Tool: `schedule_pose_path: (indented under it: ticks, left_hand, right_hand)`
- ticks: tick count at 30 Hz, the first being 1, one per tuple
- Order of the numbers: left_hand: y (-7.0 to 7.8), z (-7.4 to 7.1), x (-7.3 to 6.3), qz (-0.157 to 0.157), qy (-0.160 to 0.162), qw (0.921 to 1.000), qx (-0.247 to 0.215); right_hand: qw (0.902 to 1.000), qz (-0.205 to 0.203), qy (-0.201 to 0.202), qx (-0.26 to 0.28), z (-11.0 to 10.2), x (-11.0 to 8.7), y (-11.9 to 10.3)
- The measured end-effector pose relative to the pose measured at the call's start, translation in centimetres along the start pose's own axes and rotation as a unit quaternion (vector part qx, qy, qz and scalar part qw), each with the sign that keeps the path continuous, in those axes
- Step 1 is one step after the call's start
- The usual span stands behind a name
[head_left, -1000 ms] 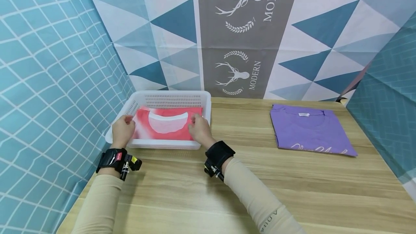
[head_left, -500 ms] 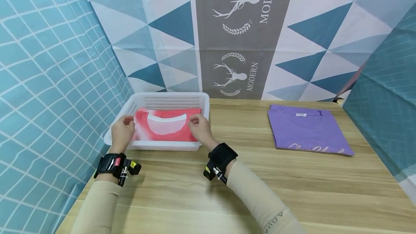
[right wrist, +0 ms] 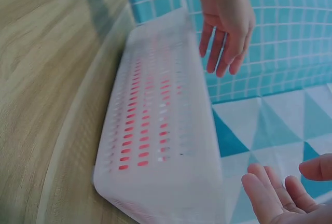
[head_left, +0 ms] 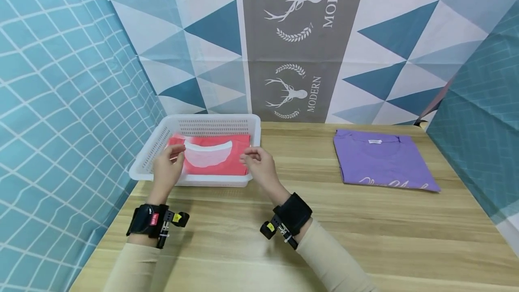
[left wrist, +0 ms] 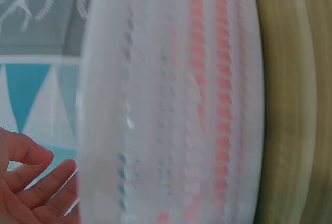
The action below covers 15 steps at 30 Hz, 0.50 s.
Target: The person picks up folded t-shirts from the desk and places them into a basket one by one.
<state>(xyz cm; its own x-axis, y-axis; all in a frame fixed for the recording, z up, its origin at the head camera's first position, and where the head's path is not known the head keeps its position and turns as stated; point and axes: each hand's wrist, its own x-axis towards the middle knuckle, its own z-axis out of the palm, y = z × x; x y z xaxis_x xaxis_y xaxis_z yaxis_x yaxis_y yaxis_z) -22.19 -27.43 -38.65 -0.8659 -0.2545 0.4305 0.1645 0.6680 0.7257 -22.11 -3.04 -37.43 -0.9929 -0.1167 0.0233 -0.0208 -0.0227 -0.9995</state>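
Note:
A folded red T-shirt (head_left: 227, 166) with a white neckband lies in a white perforated plastic basket (head_left: 219, 181). My left hand (head_left: 167, 170) is over the basket's front left part, fingers loosely bent and holding nothing. Over the front right corner, my right hand (head_left: 262, 169) has its fingers relaxed and nothing in them. In the right wrist view both the left hand (right wrist: 228, 32) and the right hand (right wrist: 285, 198) show spread, empty fingers above the rim. The left wrist view has the left fingers (left wrist: 46, 187) beside the basket wall (left wrist: 150, 105), with red cloth showing through its holes.
A folded purple T-shirt (head_left: 381, 161) with pale lettering lies at the right on the wooden table (head_left: 308, 157). Patterned cloth hangs behind the table, and a blue checked cloth (head_left: 61, 116) stands close along the basket's left side.
Both hands have let go of the red T-shirt and drawn back slightly toward the person. The left hand has also shifted right. Basket and purple T-shirt stay in place; the view has shifted slightly.

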Motion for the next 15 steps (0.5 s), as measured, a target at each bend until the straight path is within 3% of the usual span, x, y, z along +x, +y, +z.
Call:
schedule_pose_path:
  ticks: [7,11,15]
  left_hand:
    - [3.5,2.5,-1.6,0.023,-0.020,0.9980,-0.056]
    - [5.3,3.7,-2.9,0.062,-0.015,0.9939,-0.090]
    - [7.0,5.2,-4.0,0.108,-0.006,0.9850,-0.135]
  right_hand:
    - [0.9991,-0.013,0.035,0.021,-2.5,-0.9,0.0]
    - [0.9984,-0.014,0.049,0.027,-3.8,-1.3,0.1]
    - [0.9970,-0.013,0.072,0.025,-5.2,-1.7,0.2]
